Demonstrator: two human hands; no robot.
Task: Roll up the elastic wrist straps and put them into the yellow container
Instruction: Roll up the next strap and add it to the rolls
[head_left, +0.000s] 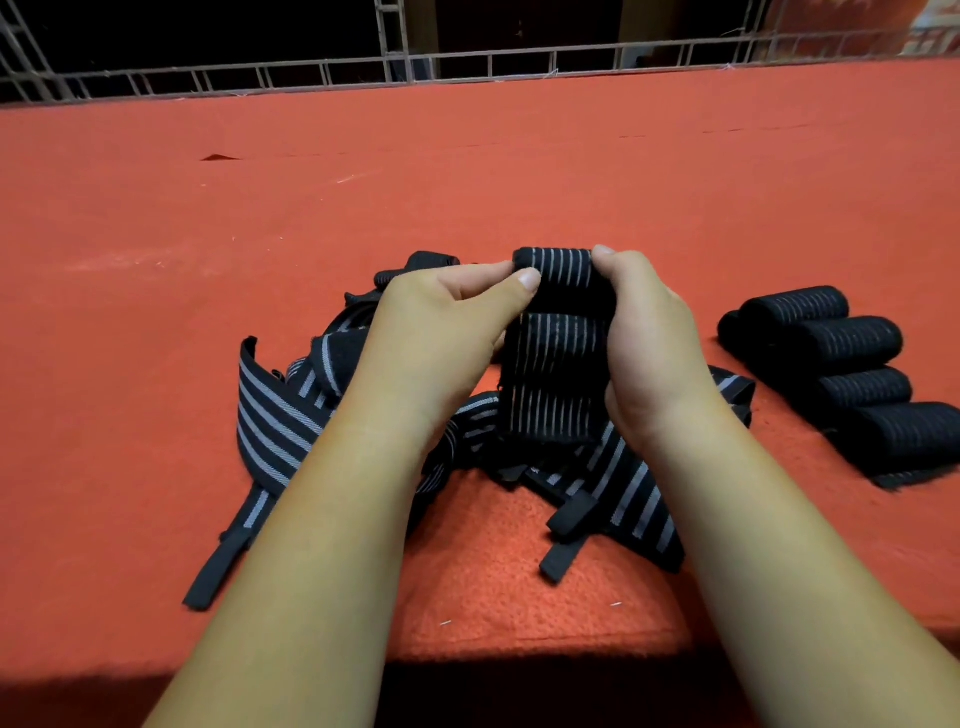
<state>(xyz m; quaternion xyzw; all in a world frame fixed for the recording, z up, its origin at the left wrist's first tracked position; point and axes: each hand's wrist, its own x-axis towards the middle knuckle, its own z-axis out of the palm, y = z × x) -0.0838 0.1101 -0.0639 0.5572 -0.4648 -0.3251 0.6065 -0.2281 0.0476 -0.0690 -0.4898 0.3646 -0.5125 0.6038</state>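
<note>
A black elastic wrist strap with thin grey stripes (556, 358) is held up above the red table, its top end rolled into a short cylinder. My left hand (441, 332) pinches the left end of that roll with thumb and fingers. My right hand (649, 343) grips the right end, fingers curled behind it. The unrolled part hangs down between my wrists. Below lies a loose pile of unrolled striped straps (291, 410). Several rolled straps (852, 364) lie in a row at the right. No yellow container is in view.
A red felt-covered table (467, 182) stretches far ahead. A metal grid railing (467, 62) runs along its far edge, with darkness behind. The table's near edge lies just below my forearms.
</note>
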